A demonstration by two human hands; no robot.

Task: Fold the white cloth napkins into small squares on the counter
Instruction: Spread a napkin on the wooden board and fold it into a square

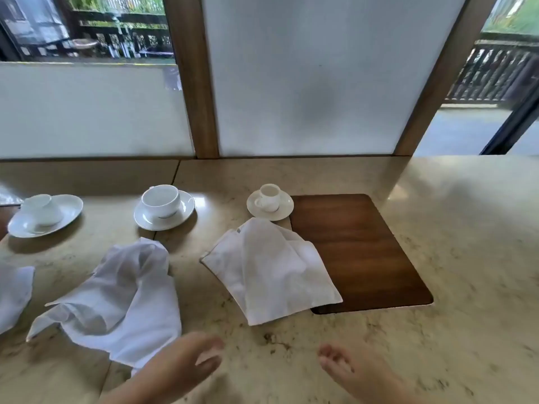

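Note:
A loosely folded white napkin [268,269] lies in the middle of the beige stone counter [452,258], its right edge overlapping a dark wooden board [361,252]. A crumpled white napkin [116,301] lies to its left. A third napkin [14,293] shows partly at the left edge. My left hand [180,365] hovers low at the bottom centre, fingers apart, just right of the crumpled napkin's corner and holding nothing. My right hand [358,371] is at the bottom right of centre, fingers spread, empty, below the folded napkin.
At the back stand a small white cup on a saucer [269,201], a wide cup on a saucer [163,207] and an overturned cup on an oval plate [43,214]. Frosted panels with wooden posts [195,83] close the counter's far side.

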